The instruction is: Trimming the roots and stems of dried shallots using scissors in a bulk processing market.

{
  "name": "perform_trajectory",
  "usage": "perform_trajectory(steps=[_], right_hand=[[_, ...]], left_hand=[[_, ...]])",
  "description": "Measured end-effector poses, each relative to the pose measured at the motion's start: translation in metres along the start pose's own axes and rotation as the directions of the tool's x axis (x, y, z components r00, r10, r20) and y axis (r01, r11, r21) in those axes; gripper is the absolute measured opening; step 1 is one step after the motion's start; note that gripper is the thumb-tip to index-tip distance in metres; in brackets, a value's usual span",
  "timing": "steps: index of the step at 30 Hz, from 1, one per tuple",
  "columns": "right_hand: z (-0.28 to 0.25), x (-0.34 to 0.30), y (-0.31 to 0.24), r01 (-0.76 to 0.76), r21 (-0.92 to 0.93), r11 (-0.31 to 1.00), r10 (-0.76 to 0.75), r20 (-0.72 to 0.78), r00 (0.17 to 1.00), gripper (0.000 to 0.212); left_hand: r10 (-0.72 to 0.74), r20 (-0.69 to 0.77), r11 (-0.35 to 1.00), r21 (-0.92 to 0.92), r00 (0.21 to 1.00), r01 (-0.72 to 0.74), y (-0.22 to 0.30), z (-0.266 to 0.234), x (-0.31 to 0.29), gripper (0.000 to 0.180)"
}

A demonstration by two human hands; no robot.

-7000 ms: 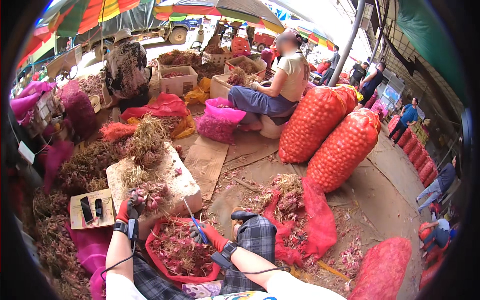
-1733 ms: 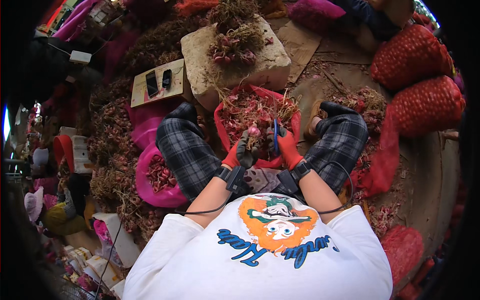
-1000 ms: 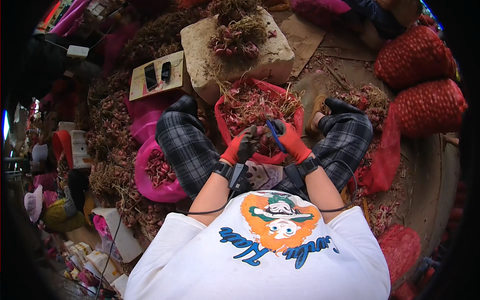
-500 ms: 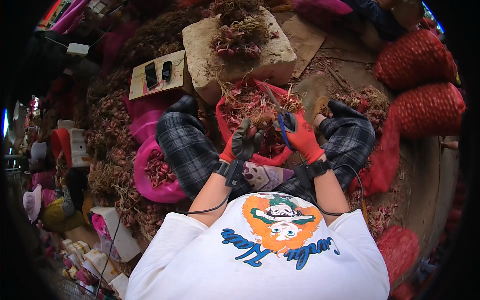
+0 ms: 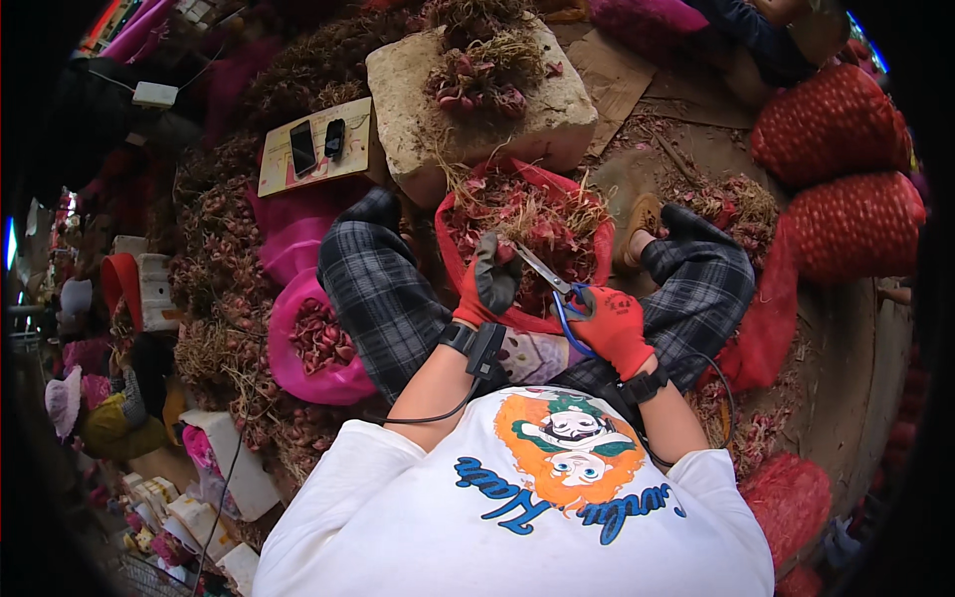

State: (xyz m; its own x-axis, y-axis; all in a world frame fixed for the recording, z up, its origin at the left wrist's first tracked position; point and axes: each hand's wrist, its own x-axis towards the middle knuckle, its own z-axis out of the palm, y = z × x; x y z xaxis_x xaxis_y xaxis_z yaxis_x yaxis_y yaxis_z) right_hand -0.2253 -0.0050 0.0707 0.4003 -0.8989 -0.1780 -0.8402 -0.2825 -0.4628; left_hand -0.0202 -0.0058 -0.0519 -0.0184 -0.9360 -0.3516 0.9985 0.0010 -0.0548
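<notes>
Both my hands wear red gloves, the left one showing dark grey over its palm and fingers. My left hand (image 5: 489, 284) is closed, its fingers curled round a small reddish shallot (image 5: 505, 252) that is partly hidden. My right hand (image 5: 609, 328) grips a pair of scissors (image 5: 544, 269) by its blue handles. The metal blades point up and left, with the tips beside the shallot. Below and beyond both hands lies an open red bag (image 5: 603, 261) between my legs, holding dry roots, stalks and reddish skins.
A pink bag (image 5: 284, 363) of shallots stands by my left leg, next to a long heap of shallots (image 5: 214, 333). Ahead, a pale block (image 5: 403, 95) bears a bunch of shallots (image 5: 482, 75). A phone (image 5: 302, 149) lies on a box. Full red net sacks (image 5: 834, 124) are at the right.
The scissors have swung left and lower, bringing their blades from over the red bag to the shallot. My right hand has moved down toward me, while my left hand has turned more upright.
</notes>
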Motion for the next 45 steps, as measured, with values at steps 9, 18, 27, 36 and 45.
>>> perform_trajectory(steps=[9, 18, 27, 36, 45], right_hand=[[0.003, -0.003, 0.003, -0.054, 0.097, 0.994, 0.046, 0.084, 0.995, 0.043], [0.006, -0.01, 0.009, -0.008, -0.029, 1.0, 0.009, 0.017, 1.0, 0.041], [0.014, 0.001, 0.024, -0.294, 0.729, 0.618, -0.033, 0.398, 0.917, 0.034], [0.007, -0.001, 0.006, -0.002, 0.232, 0.973, -0.032, 0.143, 0.989, 0.046], [0.001, -0.005, 0.013, -0.07, 0.027, 0.997, 0.065, 0.161, 0.985, 0.043]], left_hand=[[0.001, 0.311, 0.99, 0.137, 0.95, -0.045, -0.007, 0.006, -0.005, 0.011], [0.038, 0.141, 0.92, 0.381, 0.989, -0.09, -0.012, 0.019, -0.014, 0.012], [-0.017, 0.167, 0.961, 0.275, 0.986, -0.03, -0.005, 0.015, -0.013, 0.017], [0.136, -0.152, 0.919, 0.39, 0.979, -0.067, -0.008, 0.019, -0.01, 0.011], [-0.017, -0.09, 0.962, 0.27, 0.996, 0.04, -0.008, 0.016, -0.013, 0.007]])
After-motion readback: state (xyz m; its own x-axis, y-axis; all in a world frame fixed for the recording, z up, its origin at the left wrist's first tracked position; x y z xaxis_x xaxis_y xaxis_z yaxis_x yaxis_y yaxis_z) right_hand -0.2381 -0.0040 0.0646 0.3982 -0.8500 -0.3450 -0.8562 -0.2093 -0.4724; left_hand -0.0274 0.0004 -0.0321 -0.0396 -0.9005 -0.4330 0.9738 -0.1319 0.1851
